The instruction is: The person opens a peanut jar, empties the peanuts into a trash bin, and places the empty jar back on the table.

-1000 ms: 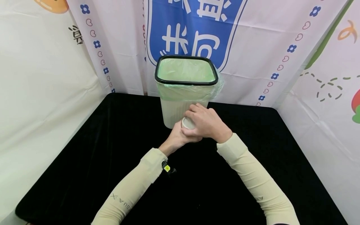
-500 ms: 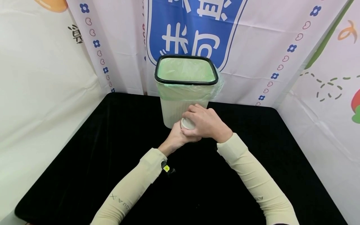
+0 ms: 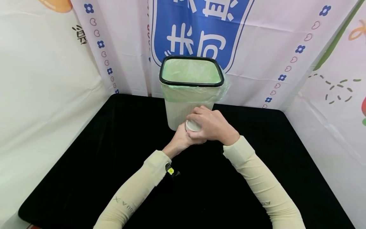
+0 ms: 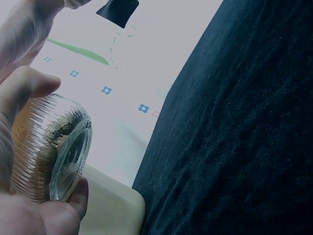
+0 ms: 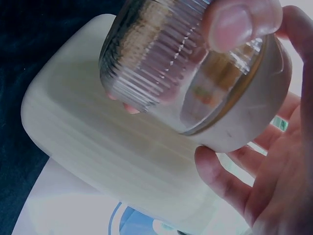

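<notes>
A ribbed clear glass jar (image 5: 151,58) is tilted between the two hands, low in front of the bin. Brownish contents show through its side in the left wrist view. My left hand (image 3: 180,136) grips the glass jar (image 4: 44,152) around its body, leaving the round base exposed. A whitish lid (image 5: 254,115) caps the jar. From above, the right hand (image 3: 213,125) grips this lid (image 3: 193,126), with the thumb on the near side and the other fingers around the far side. Lid and glass sit together in the right wrist view.
Behind the hands stands a whitish waste bin (image 3: 178,114) with a black rim (image 3: 191,85) and a pale green liner bag (image 3: 226,87). Black cloth (image 3: 85,165) covers the table. Printed white curtains (image 3: 266,41) enclose the back and sides.
The head view has shifted slightly, so the scene sits a little further right. Both hands keep their hold on the jar and lid, with hardly any visible movement.
</notes>
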### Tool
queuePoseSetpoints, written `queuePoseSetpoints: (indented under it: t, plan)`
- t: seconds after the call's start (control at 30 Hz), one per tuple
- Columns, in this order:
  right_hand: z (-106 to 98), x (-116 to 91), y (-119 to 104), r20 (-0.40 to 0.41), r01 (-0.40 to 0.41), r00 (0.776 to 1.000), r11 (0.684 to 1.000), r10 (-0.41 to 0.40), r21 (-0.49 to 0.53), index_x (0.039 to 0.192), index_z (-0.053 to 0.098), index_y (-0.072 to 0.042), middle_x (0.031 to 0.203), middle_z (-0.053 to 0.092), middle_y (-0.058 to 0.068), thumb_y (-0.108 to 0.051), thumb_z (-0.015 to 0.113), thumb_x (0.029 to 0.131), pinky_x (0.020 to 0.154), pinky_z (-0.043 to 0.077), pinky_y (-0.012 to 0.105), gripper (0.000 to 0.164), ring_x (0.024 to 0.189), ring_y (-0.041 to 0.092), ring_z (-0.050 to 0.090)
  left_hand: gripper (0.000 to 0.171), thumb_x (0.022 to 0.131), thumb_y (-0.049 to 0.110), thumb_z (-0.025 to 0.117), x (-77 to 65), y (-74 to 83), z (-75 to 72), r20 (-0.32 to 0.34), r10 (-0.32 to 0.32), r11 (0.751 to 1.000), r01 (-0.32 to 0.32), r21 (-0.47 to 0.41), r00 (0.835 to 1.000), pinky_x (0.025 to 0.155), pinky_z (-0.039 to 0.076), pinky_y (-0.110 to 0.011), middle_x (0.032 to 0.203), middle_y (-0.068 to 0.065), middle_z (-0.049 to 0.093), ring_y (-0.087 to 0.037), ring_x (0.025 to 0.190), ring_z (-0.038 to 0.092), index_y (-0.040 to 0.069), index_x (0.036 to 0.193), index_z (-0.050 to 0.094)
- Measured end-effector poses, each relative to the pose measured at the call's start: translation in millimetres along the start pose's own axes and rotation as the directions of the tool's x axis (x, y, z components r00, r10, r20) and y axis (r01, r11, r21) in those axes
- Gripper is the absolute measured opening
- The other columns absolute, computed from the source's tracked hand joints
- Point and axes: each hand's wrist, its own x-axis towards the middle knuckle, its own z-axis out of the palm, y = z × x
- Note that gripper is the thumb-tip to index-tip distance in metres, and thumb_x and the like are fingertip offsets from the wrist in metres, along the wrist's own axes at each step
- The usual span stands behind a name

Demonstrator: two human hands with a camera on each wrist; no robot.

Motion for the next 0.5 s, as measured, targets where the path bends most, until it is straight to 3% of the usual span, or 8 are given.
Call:
queuePoseSetpoints:
  t: [0.5]
  plan:
    - [-4.8,1.6,-1.6,0.035,0.016,0.999,1.0,-0.017,0.023,0.121,0.078,-0.029,0.12,0.074,-0.01,-0.051,0.075,0.084,0.071,0.061,0.04,0.043,0.11,0.015,0.067,0.082,0.079,0.01,0.093,-0.9,-0.9,-1.2,-0.028,0.021,0.998,-0.02,0.052,0.999,0.097,0.059,-0.037,0.138,-0.007,0.064,-0.025,0.121,0.064,0.016,0.148,0.05]
